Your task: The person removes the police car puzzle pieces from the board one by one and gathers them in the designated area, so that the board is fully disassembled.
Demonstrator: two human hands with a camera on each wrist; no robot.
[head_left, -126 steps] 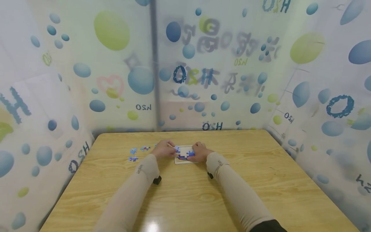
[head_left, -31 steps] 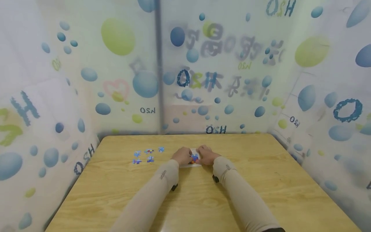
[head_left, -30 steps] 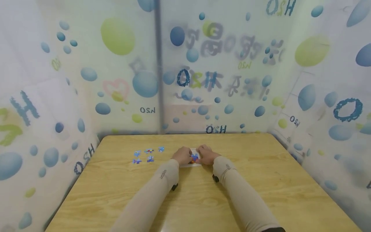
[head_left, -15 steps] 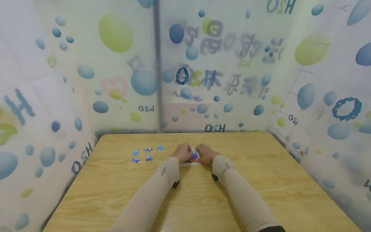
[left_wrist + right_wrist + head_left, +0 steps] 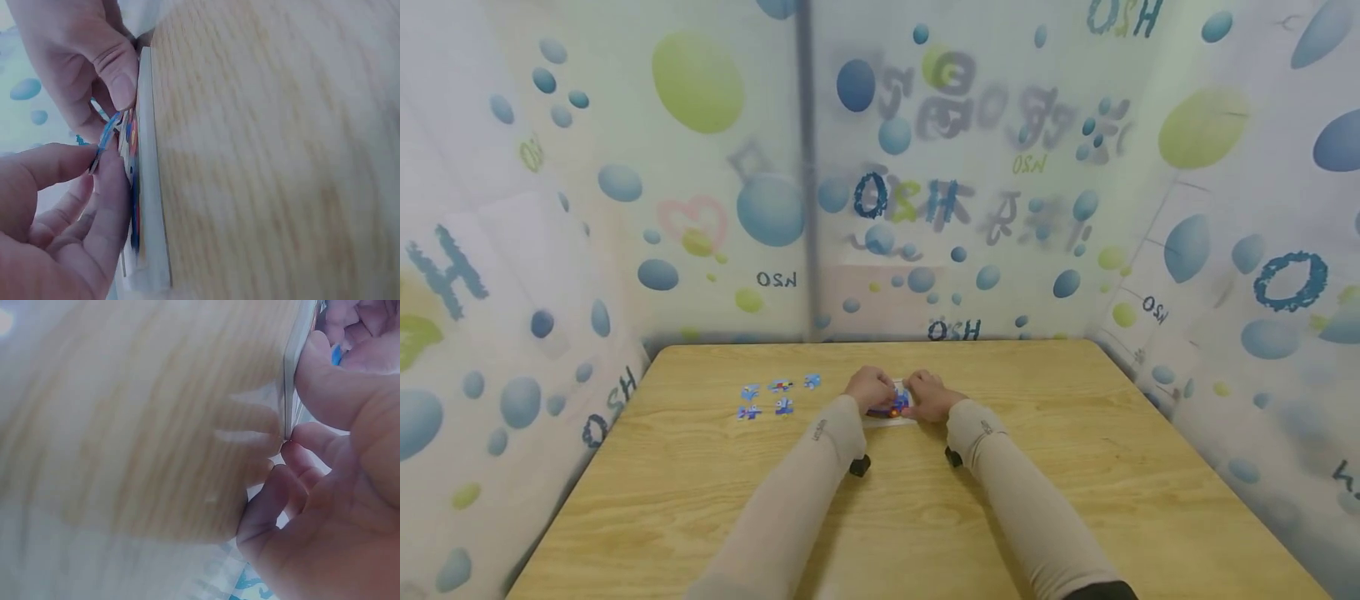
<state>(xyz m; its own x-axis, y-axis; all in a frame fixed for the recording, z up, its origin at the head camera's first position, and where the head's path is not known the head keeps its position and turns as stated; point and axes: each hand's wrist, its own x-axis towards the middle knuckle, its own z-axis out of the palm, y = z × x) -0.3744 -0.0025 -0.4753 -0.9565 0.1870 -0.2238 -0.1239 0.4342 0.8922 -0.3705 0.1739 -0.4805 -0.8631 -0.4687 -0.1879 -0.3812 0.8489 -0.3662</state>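
A jigsaw tray (image 5: 891,422) with a pale rim lies on the table between both hands, blue, red and orange pieces fitted in part of it. Low over it, my left hand (image 5: 870,388) pinches a thin blue puzzle piece (image 5: 106,136) between thumb and forefinger, tilted against the board. The right hand (image 5: 931,397) holds the tray's right side. Its thumb (image 5: 314,369) presses on top and its fingers bend at the tray's edge (image 5: 289,387). Both hands cover much of the picture in the head view.
Several loose blue puzzle pieces (image 5: 784,407) lie in two rows left of the tray on the wooden table (image 5: 910,517). Patterned curtains (image 5: 880,167) stand close behind the table and on both sides.
Some seconds ago my left hand was at the tray's left edge with a piece; it has since moved right over the tray. Lately it has risen slightly, exposing more of the lower picture.
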